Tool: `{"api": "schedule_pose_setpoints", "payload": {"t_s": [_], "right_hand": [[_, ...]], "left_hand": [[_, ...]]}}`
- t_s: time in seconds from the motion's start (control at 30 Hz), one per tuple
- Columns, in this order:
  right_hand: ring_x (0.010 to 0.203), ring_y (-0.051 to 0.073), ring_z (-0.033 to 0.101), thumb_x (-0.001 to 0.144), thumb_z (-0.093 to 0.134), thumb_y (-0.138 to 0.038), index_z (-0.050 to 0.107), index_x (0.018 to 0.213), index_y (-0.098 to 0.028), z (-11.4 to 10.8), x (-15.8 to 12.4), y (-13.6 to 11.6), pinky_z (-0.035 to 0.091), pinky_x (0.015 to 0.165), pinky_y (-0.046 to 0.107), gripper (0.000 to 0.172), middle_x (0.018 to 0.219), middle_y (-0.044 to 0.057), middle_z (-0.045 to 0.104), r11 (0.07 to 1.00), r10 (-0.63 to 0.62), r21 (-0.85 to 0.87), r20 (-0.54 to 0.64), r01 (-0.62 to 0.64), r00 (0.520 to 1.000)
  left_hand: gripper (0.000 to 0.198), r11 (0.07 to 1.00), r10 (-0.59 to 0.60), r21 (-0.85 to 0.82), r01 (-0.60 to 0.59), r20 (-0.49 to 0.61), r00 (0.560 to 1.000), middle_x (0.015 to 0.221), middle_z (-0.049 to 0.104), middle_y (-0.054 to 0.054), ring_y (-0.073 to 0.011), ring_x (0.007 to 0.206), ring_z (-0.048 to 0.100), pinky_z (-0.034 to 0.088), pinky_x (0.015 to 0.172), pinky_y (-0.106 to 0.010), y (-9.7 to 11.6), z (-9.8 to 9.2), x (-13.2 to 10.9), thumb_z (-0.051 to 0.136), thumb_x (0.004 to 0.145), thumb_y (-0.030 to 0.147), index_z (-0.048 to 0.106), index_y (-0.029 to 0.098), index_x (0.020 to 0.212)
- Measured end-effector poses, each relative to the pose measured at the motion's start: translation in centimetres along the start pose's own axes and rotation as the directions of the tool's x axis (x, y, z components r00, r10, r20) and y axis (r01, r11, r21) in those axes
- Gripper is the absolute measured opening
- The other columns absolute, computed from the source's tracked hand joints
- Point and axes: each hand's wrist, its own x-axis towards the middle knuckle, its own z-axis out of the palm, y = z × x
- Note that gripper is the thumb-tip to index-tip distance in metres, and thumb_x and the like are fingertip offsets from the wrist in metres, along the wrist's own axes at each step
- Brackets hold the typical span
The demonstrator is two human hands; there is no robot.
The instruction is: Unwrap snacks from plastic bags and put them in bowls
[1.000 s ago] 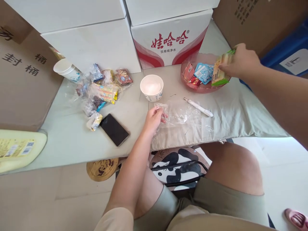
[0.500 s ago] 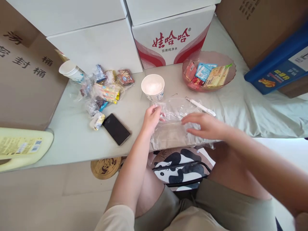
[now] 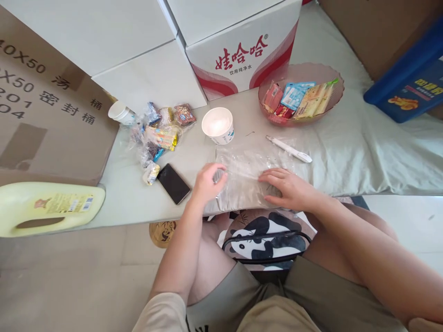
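A clear plastic bag (image 3: 238,184) lies flattened on the cloth-covered table in front of me. At its left edge, my left hand (image 3: 208,181) has its fingers curled, and whether they grip the film is hard to tell. My right hand (image 3: 285,188) rests on the bag's right part, palm down with fingers spread. Behind the bag stands a white paper cup (image 3: 218,126), upright and apart from both hands. A white pen-like tool (image 3: 290,149) lies beyond my right hand.
Left of the hands are a black phone (image 3: 173,183), wrapped snacks (image 3: 161,138) and tilted paper cups (image 3: 122,113). A pink bowl (image 3: 336,99) of packets sits back right. White boxes (image 3: 138,69) line the back, and a yellow jug (image 3: 51,205) lies far left.
The bag has gone from puffed up to flatter. My right hand has come down onto it with fingers spread, and my left hand has shifted slightly left and nearer. The camera view has turned a little.
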Motion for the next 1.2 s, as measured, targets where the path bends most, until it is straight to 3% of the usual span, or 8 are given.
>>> {"api": "schedule_pose_setpoints", "payload": {"t_s": [0.07, 0.13, 0.37, 0.53, 0.67, 0.8, 1.03, 1.2], "right_hand": [[0.117, 0.032, 0.062, 0.091, 0.057, -0.038, 0.067, 0.116, -0.022, -0.2, -0.1, -0.2, 0.05, 0.099, 0.052, 0.032, 0.123, 0.012, 0.069, 0.999, -0.034, -0.015, 0.007, 0.034, 0.999], [0.113, 0.031, 0.065, 0.093, 0.052, -0.036, 0.068, 0.116, -0.022, -0.5, -0.2, -0.4, 0.052, 0.096, 0.051, 0.031, 0.121, 0.012, 0.069, 0.999, -0.003, -0.033, -0.026, 0.003, 1.0], [0.088, 0.028, 0.072, 0.093, 0.047, -0.034, 0.065, 0.125, -0.022, -0.4, 0.5, 0.4, 0.059, 0.078, 0.049, 0.038, 0.14, 0.016, 0.058, 0.923, 0.312, -0.128, -0.301, -0.363, 0.901], [0.082, 0.029, 0.071, 0.091, 0.051, -0.04, 0.063, 0.127, -0.025, -0.7, 1.3, 0.6, 0.058, 0.073, 0.05, 0.041, 0.148, 0.016, 0.05, 0.859, 0.422, -0.168, -0.303, -0.484, 0.854], [0.11, 0.033, 0.066, 0.09, 0.056, -0.041, 0.061, 0.13, -0.024, -1.4, 0.9, -0.2, 0.055, 0.092, 0.051, 0.044, 0.143, 0.016, 0.054, 0.956, 0.214, -0.13, -0.308, -0.263, 0.927], [0.139, 0.04, 0.045, 0.079, 0.07, -0.044, 0.054, 0.14, -0.027, -0.5, -0.5, -1.1, 0.039, 0.109, 0.062, 0.065, 0.151, 0.013, 0.049, 0.989, -0.068, -0.134, 0.017, 0.069, 0.998], [0.135, 0.035, 0.05, 0.088, 0.062, -0.026, 0.073, 0.099, -0.027, 0.7, -0.8, -1.0, 0.041, 0.107, 0.059, 0.015, 0.142, 0.006, 0.06, 0.991, -0.096, -0.09, 0.064, 0.102, 0.993], [0.104, 0.026, 0.07, 0.091, 0.053, -0.025, 0.067, 0.088, -0.024, -1.0, -0.1, -1.9, 0.055, 0.089, 0.044, 0.014, 0.112, 0.007, 0.075, 0.99, 0.078, 0.127, -0.128, -0.062, 0.989]], "left_hand": [[0.024, 0.99, 0.028, 0.132, -0.053, 0.182, 0.983, 0.12, 0.07, -0.009, -0.0249, 0.115, 0.061, 0.044, 0.103, -0.043, 0.6, 0.3, -0.4, 0.058, 0.085, 0.026, 0.067, 0.021, 0.107], [0.03, 0.97, -0.028, 0.242, -0.023, 0.205, 0.978, 0.128, 0.067, -0.009, -0.0285, 0.121, 0.057, 0.041, 0.105, -0.049, 0.9, 0.5, -0.3, 0.056, 0.085, 0.021, 0.068, 0.022, 0.112], [0.019, 0.919, -0.124, 0.391, 0.048, 0.172, 0.977, 0.084, 0.071, -0.007, -0.0268, 0.091, 0.061, 0.047, 0.086, -0.044, 0.9, -0.2, 0.0, 0.053, 0.077, 0.012, 0.065, 0.021, 0.064], [0.02, 0.963, 0.146, 0.194, -0.188, 0.215, 0.966, 0.112, 0.07, -0.009, -0.0251, 0.109, 0.061, 0.048, 0.1, -0.042, 1.8, -0.1, -0.8, 0.058, 0.08, 0.02, 0.072, 0.02, 0.095], [0.035, 0.945, 0.172, 0.19, -0.265, 0.398, 0.901, 0.14, 0.06, -0.009, -0.0287, 0.136, 0.048, 0.037, 0.116, -0.047, 1.8, 0.6, -1.3, 0.061, 0.086, 0.03, 0.068, 0.022, 0.119], [0.035, 0.942, 0.024, 0.31, -0.128, 0.317, 0.948, 0.142, 0.059, -0.01, -0.0294, 0.136, 0.05, 0.038, 0.115, -0.048, 0.9, 0.5, -1.1, 0.058, 0.088, 0.025, 0.067, 0.02, 0.121], [0.036, 0.963, 0.031, 0.248, -0.11, 0.302, 0.953, 0.142, 0.059, -0.009, -0.029, 0.14, 0.046, 0.033, 0.119, -0.051, 0.6, -0.4, -1.4, 0.061, 0.087, 0.026, 0.067, 0.023, 0.122], [0.063, 0.968, 0.136, 0.13, -0.216, 0.453, 0.881, 0.155, 0.046, -0.012, -0.0376, 0.151, 0.027, 0.022, 0.122, -0.061, 2.6, -1.0, -2.1, 0.078, 0.072, 0.048, 0.064, 0.023, 0.129]]}}
